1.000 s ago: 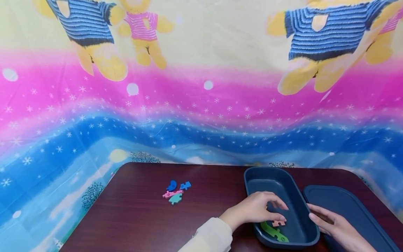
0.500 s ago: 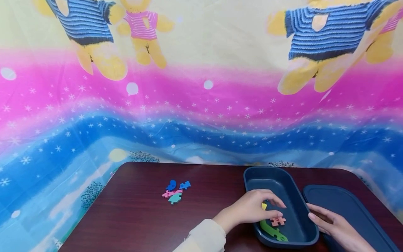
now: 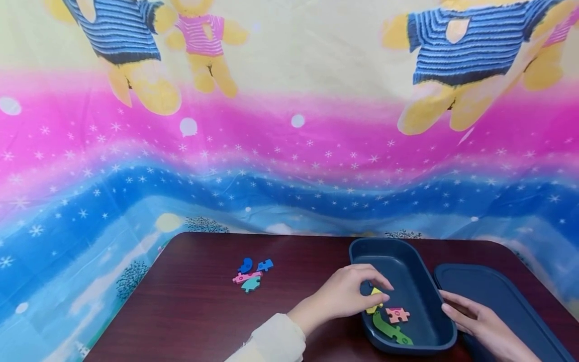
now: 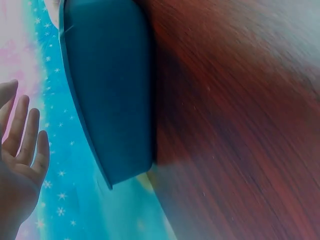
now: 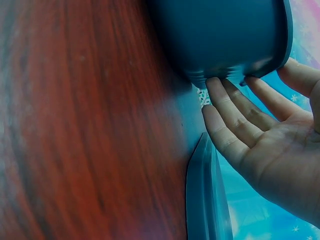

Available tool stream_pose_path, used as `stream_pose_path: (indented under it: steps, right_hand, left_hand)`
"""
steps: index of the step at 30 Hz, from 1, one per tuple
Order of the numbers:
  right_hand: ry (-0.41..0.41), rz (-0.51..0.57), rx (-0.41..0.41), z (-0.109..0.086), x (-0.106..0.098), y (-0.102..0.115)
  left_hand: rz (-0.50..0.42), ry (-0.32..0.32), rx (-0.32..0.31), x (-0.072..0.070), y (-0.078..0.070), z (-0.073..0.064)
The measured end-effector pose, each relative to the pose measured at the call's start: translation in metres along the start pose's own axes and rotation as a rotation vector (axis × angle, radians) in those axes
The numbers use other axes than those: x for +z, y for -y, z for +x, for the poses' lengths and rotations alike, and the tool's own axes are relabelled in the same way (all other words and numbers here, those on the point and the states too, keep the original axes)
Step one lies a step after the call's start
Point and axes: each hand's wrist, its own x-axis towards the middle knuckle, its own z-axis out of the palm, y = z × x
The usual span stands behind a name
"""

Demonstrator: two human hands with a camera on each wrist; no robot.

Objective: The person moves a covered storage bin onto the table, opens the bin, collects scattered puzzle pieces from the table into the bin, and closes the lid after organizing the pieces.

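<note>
A deep dark-blue box (image 3: 418, 301) stands at the right of the table. Inside lie an orange puzzle piece (image 3: 398, 315), a green puzzle piece (image 3: 390, 329) and a yellow puzzle piece (image 3: 374, 300). My left hand (image 3: 346, 294) hangs over the box's left rim, thumb and fingers apart, partly covering the yellow piece. In the left wrist view, the same hand (image 4: 22, 150) shows loosely bent fingers and an empty palm. My right hand (image 3: 481, 322) touches the box's right side; in the right wrist view its nearly straight fingertips (image 5: 215, 85) rest against the outer wall.
On the left of the dark wooden table (image 3: 203, 322) lies a small cluster: a dark-blue piece (image 3: 246, 265), a lighter blue piece (image 3: 266, 265), a pink piece (image 3: 246, 277) and a teal piece (image 3: 251, 284). A dark-blue lid (image 3: 488, 286) lies right of the box. A printed cloth (image 3: 289, 166) hangs behind.
My left hand has drawn back left and slightly up from above the orange piece, uncovering it and more of the yellow piece. My right hand stays at the box's side.
</note>
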Motion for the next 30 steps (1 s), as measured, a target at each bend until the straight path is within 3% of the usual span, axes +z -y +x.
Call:
stream_pose_path:
  steps: [18,30]
  right_hand:
    - [0.004,-0.006,0.000,-0.002,-0.001,0.002]
    - [0.002,0.010,0.009,-0.003,0.001,0.002]
  left_hand:
    - [-0.037,-0.042,-0.006,-0.024,0.008,-0.017]
    - [-0.022,-0.105,-0.010,-0.030,0.026,-0.037]
